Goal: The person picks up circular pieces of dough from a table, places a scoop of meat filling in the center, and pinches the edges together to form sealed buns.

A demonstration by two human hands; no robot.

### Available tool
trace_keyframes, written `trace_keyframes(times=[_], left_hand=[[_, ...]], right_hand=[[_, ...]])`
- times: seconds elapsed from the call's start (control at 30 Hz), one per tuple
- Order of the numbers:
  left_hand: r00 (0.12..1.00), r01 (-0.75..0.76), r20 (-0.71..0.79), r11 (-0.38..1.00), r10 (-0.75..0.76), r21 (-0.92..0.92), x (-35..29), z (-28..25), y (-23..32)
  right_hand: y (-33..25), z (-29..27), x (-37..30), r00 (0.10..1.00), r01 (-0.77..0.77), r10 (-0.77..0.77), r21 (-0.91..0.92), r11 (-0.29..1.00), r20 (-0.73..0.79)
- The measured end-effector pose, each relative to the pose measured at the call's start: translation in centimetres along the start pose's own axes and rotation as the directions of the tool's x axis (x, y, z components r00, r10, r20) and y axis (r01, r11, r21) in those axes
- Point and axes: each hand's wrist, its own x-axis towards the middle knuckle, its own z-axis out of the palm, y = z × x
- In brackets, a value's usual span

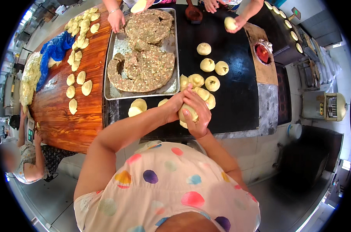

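Note:
Close in front of me, my left hand (176, 104) and my right hand (199, 113) are wrapped round a pale stuffed dough ball (188, 113). Fingers of both hands meet over its top, so much of it is hidden. Just beyond them, several round dough balls (212, 83) cluster on the black worktop (231, 102). Two pale dough pieces (138, 107) lie left of my left forearm. A metal tray (177, 77) with a large mass of minced filling (146, 69) stands ahead to the left.
On the wooden table (92, 123) at left lie flattened dough pieces (86, 87) and a blue plastic sheet (53, 54). Across the worktop a co-worker's hand (239, 24) holds a dough ball; another's hand (116, 20) touches the tray. A bowl of red paste (262, 53) sits right.

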Motion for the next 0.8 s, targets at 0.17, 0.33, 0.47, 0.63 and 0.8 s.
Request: trace_keyframes(times=[0.17,0.33,0.47,0.63,0.8], left_hand=[[0.977,-0.207,-0.126,0.903,0.172,-0.377,0.2,-0.4,-2.4],[0.923,-0.345,-0.286,0.881,0.257,-0.324,3.7,-2.1,-3.6],[0.953,-0.294,-0.145,0.922,0.264,-0.253,4.2,-0.7,-0.7],[0.906,-0.352,-0.266,0.935,0.329,-0.043,2.1,-4.5,1.0],[0.888,-0.201,-0.437,0.975,0.140,-0.096,-1.2,-9.8,-0.9]], right_hand=[[1.4,2.4,-1.2,0.953,-0.208,0.210,0.033,0.978,-0.220],[3.9,2.9,-0.5,0.975,-0.014,-0.012,-0.111,0.994,-0.222],[6.8,1.9,1.1,0.922,-0.313,0.334,0.131,0.941,-0.194],[9.6,-3.2,12.3,0.759,-0.202,0.313,0.252,0.947,-0.571],[18.8,-6.5,19.7,0.714,-0.115,-0.042,-0.176,0.978,-0.699]])
